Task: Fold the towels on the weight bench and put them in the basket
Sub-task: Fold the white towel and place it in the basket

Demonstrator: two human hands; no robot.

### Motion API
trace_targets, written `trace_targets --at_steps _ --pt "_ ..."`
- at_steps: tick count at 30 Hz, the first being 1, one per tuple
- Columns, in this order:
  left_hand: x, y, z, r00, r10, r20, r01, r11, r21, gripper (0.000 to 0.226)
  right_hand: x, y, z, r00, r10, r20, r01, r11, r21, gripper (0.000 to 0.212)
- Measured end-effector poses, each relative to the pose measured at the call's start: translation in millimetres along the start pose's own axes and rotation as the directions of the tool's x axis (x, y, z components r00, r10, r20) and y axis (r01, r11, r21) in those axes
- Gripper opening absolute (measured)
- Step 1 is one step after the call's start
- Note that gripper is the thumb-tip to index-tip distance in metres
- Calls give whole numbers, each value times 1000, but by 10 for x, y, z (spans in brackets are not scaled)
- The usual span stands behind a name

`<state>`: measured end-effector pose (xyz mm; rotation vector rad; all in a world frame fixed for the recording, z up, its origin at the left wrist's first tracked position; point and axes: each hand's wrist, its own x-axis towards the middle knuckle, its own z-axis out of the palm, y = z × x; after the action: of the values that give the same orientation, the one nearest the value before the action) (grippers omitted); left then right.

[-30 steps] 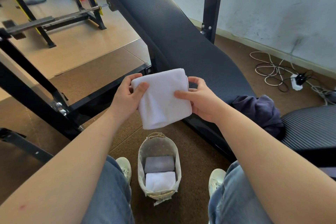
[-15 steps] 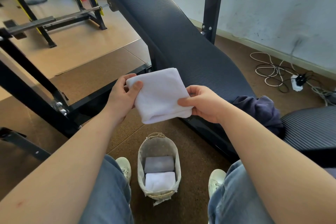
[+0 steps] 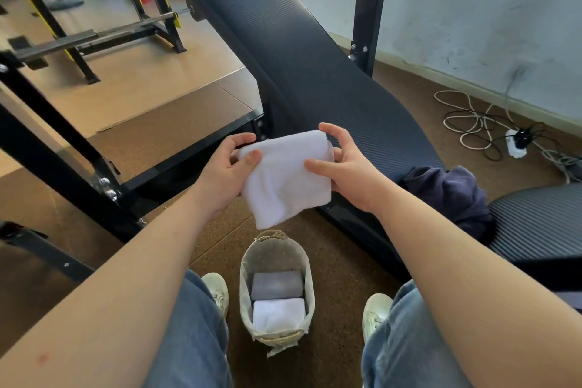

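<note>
**Four towels in view: one in the hands, two in the basket, one on the bench**

Starting at the fingers. The left hand (image 3: 225, 173) pinches the left edge of the white towel (image 3: 283, 179), with the thumb pressed on the front and the other fingers tucked behind. The right hand (image 3: 349, 173) has the right edge. Its thumb lies flat on the front, and its index finger curls over the top corner with the rest wrapped round behind. So both hands are clamped on the same towel. It's folded into a thick squarish bundle and held up in the air, just above the basket (image 3: 245, 290) and in front of the near edge of the bench (image 3: 299, 66).

There's one basket, sitting on the brown floor between two pale shoes (image 3: 217, 290). Two folded towels lie flat inside it, side by side and touching. The grey towel (image 3: 276, 285) is at the far end and the second white towel (image 3: 278, 313) is at the near end.

One dark blue towel (image 3: 450, 195) is unfolded, bunched in a heap on the bench where the long sloped back pad meets the seat pad, just to the right of the right wrist.

Further out on the right, one white power strip (image 3: 516, 145) sits on the floor near the wall in a tangle of white and black cables (image 3: 463, 123).
</note>
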<state>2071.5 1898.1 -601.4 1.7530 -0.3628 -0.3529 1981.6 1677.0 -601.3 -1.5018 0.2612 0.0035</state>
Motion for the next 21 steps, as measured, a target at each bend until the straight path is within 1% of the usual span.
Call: trace_targets --at_steps 3,4,7,9,11,13,14,16,17,19,21 --pt "-3 19 12 1000 11 -9 -12 998 -66 22 15 7 32 998 -47 -47 49 998 42 70" --pt "-4 24 8 1000 18 -6 -18 996 -84 26 17 3 49 995 -59 -81 62 997 38 67" --pt "-18 48 0 999 22 -28 -24 998 -64 53 35 12 78 977 -41 -207 53 997 53 54" --pt "-27 68 9 998 11 -67 -14 998 -57 58 33 0 87 968 10 -249 12 996 86 48" --pt "-38 93 11 995 9 -101 -13 999 -38 58 24 -18 83 970 31 -242 -7 995 97 44" --pt "-32 106 8 992 -16 -122 8 998 -60 57 11 -31 70 978 27 -207 1 991 132 42" --pt "-19 99 5 991 -36 -128 25 996 -90 52 4 -39 63 982 20 -188 11 987 158 42" --pt "-3 105 3 987 -73 -141 49 984 -173 33 -5 -48 50 988 -1 -158 33 979 200 40" --pt "5 107 -2 985 -93 -145 59 973 -223 28 -8 -52 45 989 -9 -146 41 976 212 38" --pt "6 124 -7 983 -124 -137 76 948 -310 30 -15 -59 32 991 -20 -129 49 972 230 37" --pt "-1 135 -18 983 -135 -124 84 934 -348 30 -17 -62 25 993 -28 -115 55 968 243 40"
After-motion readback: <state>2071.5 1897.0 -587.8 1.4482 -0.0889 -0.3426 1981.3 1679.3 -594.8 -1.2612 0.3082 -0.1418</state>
